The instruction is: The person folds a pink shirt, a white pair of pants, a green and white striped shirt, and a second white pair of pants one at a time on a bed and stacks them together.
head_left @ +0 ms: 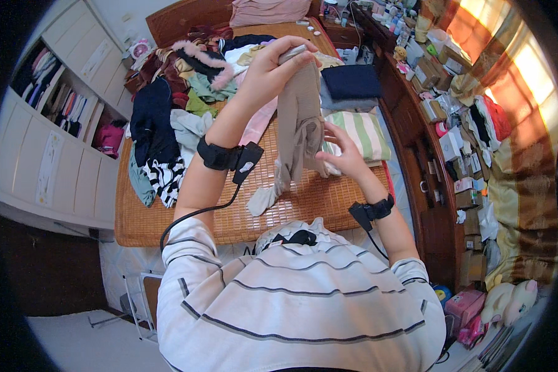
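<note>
My left hand (278,73) is raised over the bed and closed round the top edge of a taupe garment (296,118). The soft cloth hangs down in folds, and a paler end of it (263,199) trails on the woven mat. Whether it is trousers or a top, I cannot tell. Beside the garment's right edge is my right hand (346,156), its fingers spread and its thumb close to the cloth; I cannot tell whether they touch. Black bands with small devices and cables circle both wrists.
Heaped clothes (198,80) cover the bed's left and far side. Folded dark blue cloth (352,80) and a green-striped cloth (356,133) lie at the right. An open-shelved wardrobe (62,158) stands left; cluttered dark wooden furniture (409,146) runs along the right.
</note>
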Tool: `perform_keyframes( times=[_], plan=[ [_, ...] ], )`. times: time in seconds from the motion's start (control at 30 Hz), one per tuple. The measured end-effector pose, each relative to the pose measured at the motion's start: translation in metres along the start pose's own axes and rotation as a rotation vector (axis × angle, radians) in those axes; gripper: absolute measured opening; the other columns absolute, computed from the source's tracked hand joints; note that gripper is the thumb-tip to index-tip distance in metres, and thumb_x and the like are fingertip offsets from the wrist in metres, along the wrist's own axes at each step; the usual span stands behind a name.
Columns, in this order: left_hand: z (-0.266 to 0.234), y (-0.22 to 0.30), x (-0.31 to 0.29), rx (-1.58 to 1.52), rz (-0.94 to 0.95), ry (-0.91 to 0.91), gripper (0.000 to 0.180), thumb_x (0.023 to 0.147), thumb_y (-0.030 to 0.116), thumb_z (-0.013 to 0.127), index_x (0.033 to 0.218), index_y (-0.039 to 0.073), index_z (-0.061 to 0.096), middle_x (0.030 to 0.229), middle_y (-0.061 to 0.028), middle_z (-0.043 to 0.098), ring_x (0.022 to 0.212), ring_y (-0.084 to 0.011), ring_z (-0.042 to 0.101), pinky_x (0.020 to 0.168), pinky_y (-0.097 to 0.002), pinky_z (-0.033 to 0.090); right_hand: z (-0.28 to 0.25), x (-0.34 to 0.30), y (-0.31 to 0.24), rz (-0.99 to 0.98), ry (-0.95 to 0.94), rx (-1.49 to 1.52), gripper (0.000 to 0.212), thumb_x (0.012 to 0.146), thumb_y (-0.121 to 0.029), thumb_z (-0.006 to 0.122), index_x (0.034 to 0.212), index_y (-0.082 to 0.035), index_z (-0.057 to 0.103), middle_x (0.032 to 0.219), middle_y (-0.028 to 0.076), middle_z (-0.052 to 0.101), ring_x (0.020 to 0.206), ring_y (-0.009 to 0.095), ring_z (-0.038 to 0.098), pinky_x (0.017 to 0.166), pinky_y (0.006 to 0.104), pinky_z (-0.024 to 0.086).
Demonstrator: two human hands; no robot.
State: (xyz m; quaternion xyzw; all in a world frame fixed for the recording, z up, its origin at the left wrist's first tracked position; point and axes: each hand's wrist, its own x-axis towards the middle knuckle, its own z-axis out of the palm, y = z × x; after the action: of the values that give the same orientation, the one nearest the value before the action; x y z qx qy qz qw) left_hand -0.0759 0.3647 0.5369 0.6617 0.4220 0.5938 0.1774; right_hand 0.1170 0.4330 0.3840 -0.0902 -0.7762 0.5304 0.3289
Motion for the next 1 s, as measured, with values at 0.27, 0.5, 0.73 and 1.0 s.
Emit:
perform_keyframes(
  times=[0.27, 0.5, 0.73, 1.0],
  plan=[
    [-0.004, 0.017, 0.008, -0.106, 0.016, -0.002, 0.020, 0.088, 0.020, 0.047, 0.100, 0.005, 0.051, 0.086, -0.0080, 0.061, 0.081, -0.0125, 0.058, 0.070, -0.0258, 0.047, 0.011, 0.004, 0.016, 0.160, 0.074, 0.230, 0.049, 0.074, -0.005, 0.061, 0.119, -0.003, 0.042, 0.108, 0.008, 0.052, 0.101, 0.014, 0.048, 0.087, 0.0277, 0.038],
    [-0.050, -0.001, 0.002, 0.138, 0.056, 0.141, 0.019, 0.089, 0.019, 0.047, 0.099, 0.004, 0.051, 0.085, -0.0053, 0.059, 0.080, -0.0105, 0.056, 0.071, -0.0217, 0.044, -0.052, 0.027, -0.009, -0.113, 0.180, -0.089, 0.038, 0.074, 0.004, 0.050, 0.111, -0.003, 0.048, 0.103, 0.005, 0.054, 0.095, 0.011, 0.050, 0.080, 0.0232, 0.040],
    [-0.073, 0.000, -0.011, 0.220, -0.036, 0.196, 0.022, 0.089, 0.022, 0.046, 0.098, 0.003, 0.053, 0.091, -0.0015, 0.056, 0.085, -0.0073, 0.050, 0.075, -0.0204, 0.040, -0.103, 0.070, -0.070, -0.229, 0.146, -0.240, 0.029, 0.074, 0.011, 0.043, 0.099, 0.000, 0.054, 0.093, 0.007, 0.059, 0.088, 0.012, 0.055, 0.080, 0.0247, 0.043],
    [-0.092, -0.019, -0.019, 0.201, 0.065, 0.377, 0.024, 0.090, 0.025, 0.045, 0.094, 0.003, 0.053, 0.077, 0.0034, 0.051, 0.068, -0.0032, 0.043, 0.059, -0.0160, 0.034, -0.116, 0.093, -0.123, -0.411, 0.285, -0.522, 0.021, 0.078, -0.001, 0.056, 0.099, -0.002, 0.057, 0.088, 0.006, 0.062, 0.083, 0.010, 0.057, 0.073, 0.0219, 0.044]
  ],
)
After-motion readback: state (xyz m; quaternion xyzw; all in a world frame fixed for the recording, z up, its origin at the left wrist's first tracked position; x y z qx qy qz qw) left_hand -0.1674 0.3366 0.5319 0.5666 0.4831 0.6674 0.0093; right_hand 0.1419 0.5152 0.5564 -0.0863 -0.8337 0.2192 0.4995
